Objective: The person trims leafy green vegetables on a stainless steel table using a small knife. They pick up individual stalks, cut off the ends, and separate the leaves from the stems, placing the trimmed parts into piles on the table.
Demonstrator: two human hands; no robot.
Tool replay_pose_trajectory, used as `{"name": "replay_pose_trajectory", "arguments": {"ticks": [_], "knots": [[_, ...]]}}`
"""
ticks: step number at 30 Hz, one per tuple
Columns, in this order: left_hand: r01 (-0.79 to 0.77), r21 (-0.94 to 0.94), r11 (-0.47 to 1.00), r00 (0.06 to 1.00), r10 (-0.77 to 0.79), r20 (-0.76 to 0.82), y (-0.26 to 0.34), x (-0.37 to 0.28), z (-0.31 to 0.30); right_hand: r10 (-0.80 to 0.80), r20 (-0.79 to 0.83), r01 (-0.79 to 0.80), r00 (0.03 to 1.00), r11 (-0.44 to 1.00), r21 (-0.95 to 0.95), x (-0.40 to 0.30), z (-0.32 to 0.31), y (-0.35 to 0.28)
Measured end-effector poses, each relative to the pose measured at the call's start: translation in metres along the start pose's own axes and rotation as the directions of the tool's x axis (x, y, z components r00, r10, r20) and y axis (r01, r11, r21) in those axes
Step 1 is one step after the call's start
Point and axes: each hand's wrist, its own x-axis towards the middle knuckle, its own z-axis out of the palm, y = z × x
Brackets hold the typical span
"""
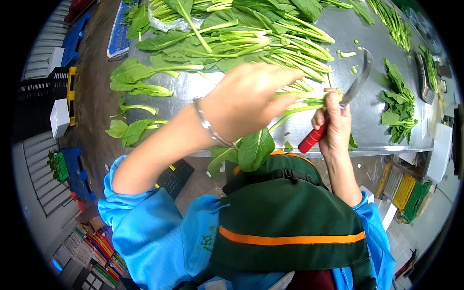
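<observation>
My right hand (335,125) grips the red handle (312,140) of a curved knife (359,78). Its thumb presses on the cut ends of leafy-green stems (308,106) beside the blade. My left hand (250,96), blurred and wearing a metal bangle, is over the stems to the left, with thumb and forefinger apart. Its palm is hidden, so whether it grips any stems is unclear. Below that wrist, broad leaves (255,152) hang over the near table edge. A large pile of leafy greens (232,43) lies just beyond both hands.
Loose greens (141,78) lie along the left of the metal table (174,105). Cut stem ends (348,54) are scattered near the blade. Another leafy bunch (398,105) and a scale (425,79) are at right. A blue crate (119,36) stands beyond the left edge.
</observation>
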Motion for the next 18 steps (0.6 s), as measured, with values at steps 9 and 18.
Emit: {"name": "replay_pose_trajectory", "arguments": {"ticks": [9,18], "knots": [[0.122,-0.028,0.992,0.992,-0.120,0.045,0.004,-0.005,0.015,0.060,0.087,-0.064,0.994,0.997,0.043,-0.012,0.014,-0.003],[0.287,0.068,0.956,0.890,-0.240,-0.388,0.001,-0.035,-0.053,-0.076,0.283,-0.048,0.956,0.913,0.406,-0.007,-0.040,-0.003]]}}
